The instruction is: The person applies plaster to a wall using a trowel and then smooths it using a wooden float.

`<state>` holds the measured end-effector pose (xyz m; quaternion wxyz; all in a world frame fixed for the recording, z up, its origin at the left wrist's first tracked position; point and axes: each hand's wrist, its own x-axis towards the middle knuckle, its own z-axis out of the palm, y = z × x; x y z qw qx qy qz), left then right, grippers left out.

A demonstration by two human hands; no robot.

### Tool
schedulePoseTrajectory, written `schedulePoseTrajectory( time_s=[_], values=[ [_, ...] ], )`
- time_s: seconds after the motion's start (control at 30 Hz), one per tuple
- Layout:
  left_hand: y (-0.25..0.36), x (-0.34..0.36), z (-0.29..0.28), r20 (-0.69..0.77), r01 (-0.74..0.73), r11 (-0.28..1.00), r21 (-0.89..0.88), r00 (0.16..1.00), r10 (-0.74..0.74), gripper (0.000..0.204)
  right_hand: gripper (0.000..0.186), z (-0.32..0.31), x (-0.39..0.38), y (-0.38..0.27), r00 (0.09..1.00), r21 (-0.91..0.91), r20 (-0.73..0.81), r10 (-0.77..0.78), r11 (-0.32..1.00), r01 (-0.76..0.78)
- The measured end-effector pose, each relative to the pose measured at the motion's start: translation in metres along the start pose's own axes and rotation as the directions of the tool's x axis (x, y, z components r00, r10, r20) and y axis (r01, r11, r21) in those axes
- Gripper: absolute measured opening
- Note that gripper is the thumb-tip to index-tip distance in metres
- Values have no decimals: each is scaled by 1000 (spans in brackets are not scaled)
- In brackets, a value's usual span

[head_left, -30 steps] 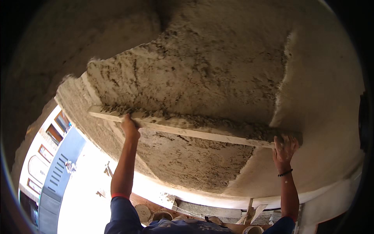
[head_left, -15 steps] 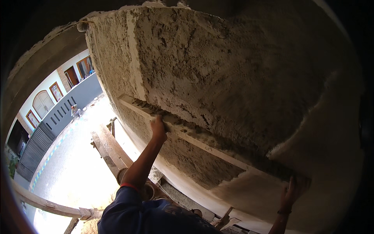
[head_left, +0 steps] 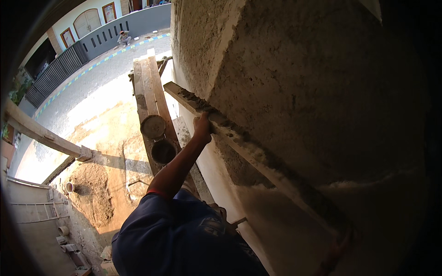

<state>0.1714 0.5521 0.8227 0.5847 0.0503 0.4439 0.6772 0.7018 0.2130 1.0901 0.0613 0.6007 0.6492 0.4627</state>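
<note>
A long plasterer's straightedge [head_left: 258,162] slants across in front of the wall, its upper end near the wall's left edge and its lower end at the right. Wet mortar clings in lumps along its upper side. My left hand [head_left: 202,127] is closed around the bar towards its upper end. My right hand [head_left: 341,239] is at the lower end in deep shadow, its fingers hard to make out, closed on the bar. Behind the bar, the wall [head_left: 285,87] carries rough grey plaster, with a smoother area below a ragged line. Whether the bar touches the wall, I cannot tell.
Scaffold planks [head_left: 154,92] run along the left of the wall, with two round buckets [head_left: 153,127] on them. Down on the ground lie a sand heap [head_left: 94,191] and a small pail [head_left: 70,187]. A person [head_left: 124,38] crouches by the grey fence. A wooden beam [head_left: 46,133] crosses at left.
The view has turned left and downward, bringing the buckets and ground into sight. The straightedge slopes more steeply now, still in both hands.
</note>
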Motion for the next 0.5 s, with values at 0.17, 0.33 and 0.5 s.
schedulePoseTrajectory(
  time_s=[0.17, 0.33, 0.5],
  values=[
    [-32, -1, -67, -67, 58, 994, -89, 996, -64, 45, 43, -20, 57, -5, 994, 159, -55, -92, 982, 100],
    [-53, 7, -129, -250, 166, 948, -272, 939, -236, 31, 46, -99, 163, -71, 837, 157, -334, -435, 849, 504],
    [-80, 33, -199, -256, 183, 850, -494, 904, -343, 40, 56, -104, 228, -91, 554, -87, -320, -769, 606, 791]
  ],
)
